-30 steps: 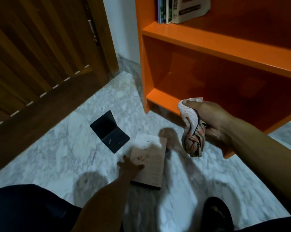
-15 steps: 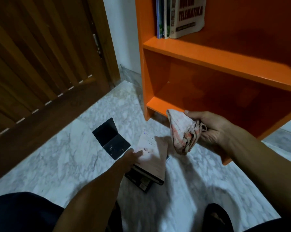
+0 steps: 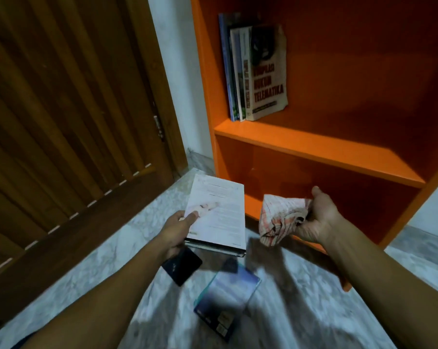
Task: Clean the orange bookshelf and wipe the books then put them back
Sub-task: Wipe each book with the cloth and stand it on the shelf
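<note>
Nearest, at 6 o'clock on the marble floor (image 3: 301, 311), a blue book (image 3: 229, 294) lies flat, blurred, w/ a dark phone-like slab (image 3: 182, 267) just beside it at its 10 o'clock, partly under the raised book; can't tell what the slab is. Both look parked on the floor awaiting their turn.

Mid-frame: left hand (image 3: 178, 229) grips a pale-covered book (image 3: 219, 215) by its near left corner, thumb on top of the cover, other fingers hidden beneath. Book is lifted off the floor, cover up & roughly level, prob. so the cover is presented for wiping. At its 3 o'clock, apart from it, right hand (image 3: 318, 217) has fingers clenched round a bunched striped cloth (image 3: 280, 217), wad hanging toward the book, so a swipe across needs only a short move.

Farther, 12 to 2 o'clock: orange bookshelf (image 3: 313, 147). Lower compartment holds no books in the part visible, prob. emptied for cleaning. Upper shelf has a few upright books (image 3: 253, 71) pushed against the left wall, outermost one leaning slightly. At 10 o'clock, a wooden door (image 3: 69, 109).
</note>
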`<action>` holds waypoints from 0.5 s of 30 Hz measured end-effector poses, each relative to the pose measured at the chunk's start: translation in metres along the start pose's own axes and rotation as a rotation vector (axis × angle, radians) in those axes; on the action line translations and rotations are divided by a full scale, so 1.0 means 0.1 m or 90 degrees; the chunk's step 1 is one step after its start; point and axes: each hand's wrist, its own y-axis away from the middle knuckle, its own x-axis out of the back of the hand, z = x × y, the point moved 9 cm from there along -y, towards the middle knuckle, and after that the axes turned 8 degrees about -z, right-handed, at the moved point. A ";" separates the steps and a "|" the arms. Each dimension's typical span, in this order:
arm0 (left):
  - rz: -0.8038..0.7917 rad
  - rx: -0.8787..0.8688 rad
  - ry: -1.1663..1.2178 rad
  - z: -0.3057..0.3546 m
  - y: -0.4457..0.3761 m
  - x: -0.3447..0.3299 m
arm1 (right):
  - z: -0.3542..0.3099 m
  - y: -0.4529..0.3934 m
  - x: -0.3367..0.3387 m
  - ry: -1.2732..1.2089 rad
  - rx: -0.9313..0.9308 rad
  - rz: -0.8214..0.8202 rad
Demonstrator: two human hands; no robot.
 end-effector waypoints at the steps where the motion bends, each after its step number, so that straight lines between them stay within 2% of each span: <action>1: -0.001 -0.032 -0.013 0.20 0.07 0.05 | -0.03 -0.02 -0.01 -0.028 0.001 -0.012; 5: -0.042 -0.123 -0.068 0.83 0.45 0.17 | -0.15 -0.02 -0.16 -0.003 0.028 -0.005; 8: -0.084 -0.178 -0.106 1.08 0.73 0.15 | -0.30 -0.05 -0.25 0.021 0.101 0.029; 10: -0.101 -0.193 -0.113 1.12 0.85 0.12 | -0.51 -0.03 -0.32 0.090 0.241 0.070; 13: -0.113 -0.218 -0.084 1.19 1.00 -0.02 | -0.84 0.23 -0.61 0.286 0.525 0.120; 15: -0.130 -0.236 -0.052 1.24 1.07 -0.16 | -0.90 0.36 -0.89 0.426 0.654 0.098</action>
